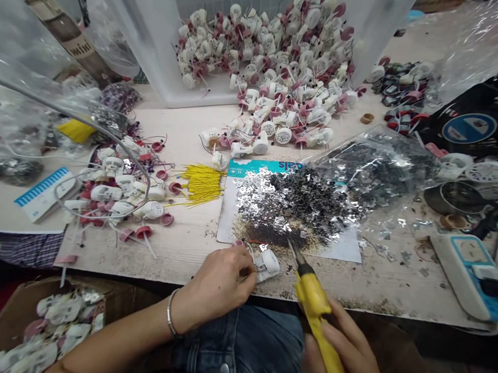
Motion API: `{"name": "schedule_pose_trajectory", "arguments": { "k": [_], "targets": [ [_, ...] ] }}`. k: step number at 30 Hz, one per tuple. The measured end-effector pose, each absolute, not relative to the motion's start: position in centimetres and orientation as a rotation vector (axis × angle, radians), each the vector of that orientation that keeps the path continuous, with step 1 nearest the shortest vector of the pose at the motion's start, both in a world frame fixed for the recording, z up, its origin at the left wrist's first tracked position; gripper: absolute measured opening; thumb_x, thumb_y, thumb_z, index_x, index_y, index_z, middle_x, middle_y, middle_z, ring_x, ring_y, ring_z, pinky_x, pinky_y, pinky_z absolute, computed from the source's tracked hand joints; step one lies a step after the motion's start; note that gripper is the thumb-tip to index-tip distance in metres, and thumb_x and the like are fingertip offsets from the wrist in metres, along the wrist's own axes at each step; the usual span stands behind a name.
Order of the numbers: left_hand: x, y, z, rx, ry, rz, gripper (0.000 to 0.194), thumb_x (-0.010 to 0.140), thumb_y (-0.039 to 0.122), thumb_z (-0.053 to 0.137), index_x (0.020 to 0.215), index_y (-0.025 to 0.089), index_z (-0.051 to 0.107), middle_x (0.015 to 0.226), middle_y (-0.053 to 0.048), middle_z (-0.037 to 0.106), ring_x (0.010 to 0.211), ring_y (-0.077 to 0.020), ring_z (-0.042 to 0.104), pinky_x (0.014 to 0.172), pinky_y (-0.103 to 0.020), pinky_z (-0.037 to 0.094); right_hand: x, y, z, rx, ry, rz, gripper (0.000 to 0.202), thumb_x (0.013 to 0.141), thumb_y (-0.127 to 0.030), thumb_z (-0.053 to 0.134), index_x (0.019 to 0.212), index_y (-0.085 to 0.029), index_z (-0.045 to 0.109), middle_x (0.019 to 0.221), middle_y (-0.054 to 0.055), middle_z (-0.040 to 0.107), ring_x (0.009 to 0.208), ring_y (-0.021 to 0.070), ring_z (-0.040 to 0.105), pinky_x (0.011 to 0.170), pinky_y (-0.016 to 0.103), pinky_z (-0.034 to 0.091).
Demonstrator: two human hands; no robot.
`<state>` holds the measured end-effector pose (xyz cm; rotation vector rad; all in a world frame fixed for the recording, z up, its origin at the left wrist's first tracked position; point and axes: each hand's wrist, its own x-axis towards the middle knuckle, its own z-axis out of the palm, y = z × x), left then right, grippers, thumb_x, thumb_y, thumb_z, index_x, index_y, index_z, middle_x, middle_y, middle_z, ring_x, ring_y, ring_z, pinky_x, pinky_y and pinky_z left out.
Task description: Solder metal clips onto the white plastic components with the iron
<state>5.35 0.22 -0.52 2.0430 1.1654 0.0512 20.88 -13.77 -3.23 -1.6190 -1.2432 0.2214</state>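
My left hand (218,279) is closed around a small white plastic housing (267,265) with a thin wire, low over the front edge of the table. Its fingers hide part of the housing. In my right hand (350,349) is a yellow electric screwdriver (314,298), pointing away from me. The dark tip of the screwdriver is at the near side of a pile of small dark screws (308,197), to the right of the housing. Small shiny metal plates (252,198) lie beside the screws on a white and teal card (343,248).
A translucent bin (145,46) spills white and pink parts onto the table. Yellow wires (204,184) and more housings (123,194) lie left. A plastic bag of metal pieces (380,168), a black fan (482,118) and a power strip (461,278) stand right. A cardboard box (6,317) sits below left.
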Motion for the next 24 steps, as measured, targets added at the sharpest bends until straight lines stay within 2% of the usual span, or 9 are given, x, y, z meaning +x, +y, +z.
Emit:
{"name": "schedule_pose_trajectory", "arguments": {
  "k": [3, 5, 7, 10, 12, 14, 18, 21, 24],
  "targets": [
    [5.3, 0.3, -0.7, 2.047, 1.147, 0.038, 0.018, 0.084, 0.015, 0.054, 0.074, 0.017, 0.07, 0.079, -0.005, 0.069, 0.075, -0.0164, 0.064, 0.071, -0.026, 0.05, 20.0, -10.6, -4.5, -1.464, -1.297, 0.153, 0.015, 0.079, -0.006, 0.061, 0.073, -0.019, 0.057, 0.123, 0.005, 0.059, 0.102, 0.0156, 0.066, 0.077, 0.022, 0.06],
    [5.1, 0.3, -0.8, 2.051, 1.129, 0.034, 0.019, 0.085, 0.015, 0.054, 0.075, 0.017, 0.07, 0.081, -0.005, 0.07, 0.075, -0.0162, 0.064, 0.071, -0.026, 0.051, 19.8, -8.9, -5.7, -1.388, -1.426, 0.027, 0.019, 0.074, -0.003, 0.068, 0.08, -0.019, 0.06, 0.13, 0.005, 0.053, 0.102, 0.0144, 0.066, 0.077, 0.021, 0.06],
    [4.7, 0.1, -0.9, 2.079, 1.12, 0.064, 0.02, 0.086, 0.014, 0.054, 0.074, 0.017, 0.069, 0.081, -0.005, 0.071, 0.075, -0.0169, 0.065, 0.073, -0.028, 0.051, 19.8, -7.8, -6.7, -1.38, -1.578, 0.057, 0.022, 0.076, -0.004, 0.065, 0.09, -0.02, 0.061, 0.133, 0.006, 0.048, 0.111, 0.0179, 0.062, 0.083, 0.026, 0.061],
    [4.0, -0.4, -0.6, 2.208, 1.105, 0.228, 0.011, 0.083, 0.025, 0.065, 0.088, 0.016, 0.069, 0.096, -0.009, 0.072, 0.093, -0.0242, 0.064, 0.086, -0.039, 0.049, 19.4, -7.3, -6.6, -1.381, -1.51, 0.067, 0.02, 0.077, -0.002, 0.064, 0.087, -0.019, 0.06, 0.127, 0.006, 0.049, 0.106, 0.0147, 0.063, 0.081, 0.022, 0.06],
    [3.6, -0.7, -0.2, 2.285, 1.052, 0.325, 0.037, 0.075, 0.033, 0.073, 0.107, 0.016, 0.064, 0.108, -0.011, 0.07, 0.106, -0.0291, 0.059, 0.096, -0.047, 0.044, 18.9, -7.4, -5.9, -1.404, -1.349, 0.089, 0.02, 0.074, -0.002, 0.067, 0.076, -0.019, 0.056, 0.121, 0.005, 0.051, 0.102, 0.013, 0.064, 0.077, 0.019, 0.06],
    [3.2, -0.9, 0.3, 2.283, 0.985, 0.326, 0.048, 0.073, 0.031, 0.073, 0.116, 0.016, 0.059, 0.104, -0.01, 0.07, 0.102, -0.0265, 0.061, 0.099, -0.048, 0.042, 18.3, -7.5, -5.2, -1.394, -1.259, 0.166, 0.023, 0.073, -0.004, 0.07, 0.071, -0.018, 0.052, 0.118, 0.005, 0.052, 0.103, 0.0141, 0.064, 0.077, 0.021, 0.06],
    [0.1, -0.3, 2.2, 2.17, 1.142, 0.315, 0.044, 0.073, 0.024, 0.062, 0.116, 0.018, 0.06, 0.098, -0.007, 0.072, 0.085, -0.0191, 0.066, 0.082, -0.03, 0.052, 18.2, -7.2, -5.0, -1.328, -1.274, 0.263, 0.021, 0.075, -0.007, 0.07, 0.072, -0.019, 0.053, 0.12, 0.006, 0.05, 0.105, 0.0161, 0.063, 0.075, 0.027, 0.061],
    [-5.9, 0.1, 4.2, 2.09, 1.54, 0.118, 0.045, 0.072, 0.032, 0.06, 0.116, 0.021, 0.062, 0.1, -0.006, 0.073, 0.082, -0.0208, 0.067, 0.076, -0.029, 0.052, 19.0, -6.8, -5.7, -1.38, -1.24, 0.183, 0.02, 0.075, -0.01, 0.07, 0.072, -0.02, 0.053, 0.115, 0.005, 0.053, 0.104, 0.0165, 0.062, 0.075, 0.028, 0.06],
    [-13.2, -0.4, 5.8, 1.895, 1.908, -0.322, 0.022, 0.071, 0.036, 0.061, 0.088, 0.026, 0.07, 0.07, 0.002, 0.072, 0.064, -0.0217, 0.066, 0.06, -0.027, 0.048, 19.6, -6.4, -6.3, -1.41, -1.179, 0.156, 0.021, 0.075, -0.011, 0.07, 0.071, -0.02, 0.052, 0.112, 0.005, 0.055, 0.101, 0.0155, 0.063, 0.074, 0.027, 0.06]
  ]
}}
